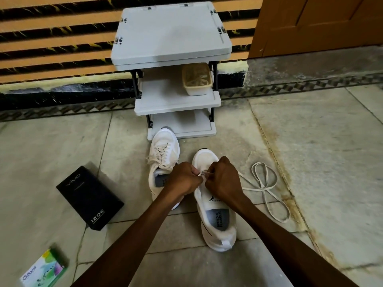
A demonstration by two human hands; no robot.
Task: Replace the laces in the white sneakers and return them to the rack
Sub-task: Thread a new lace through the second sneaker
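Head view: the unlaced white mesh sneaker (215,206) lies on the stone floor (310,141) in front of the grey plastic rack (165,94). Its long axis runs toe-first toward the rack, heel nearest the person. The left hand (183,179) and right hand (223,180), fingers curled, pinch the flat off-white lace (267,189) over its eyelets; the loose length trails rightward.
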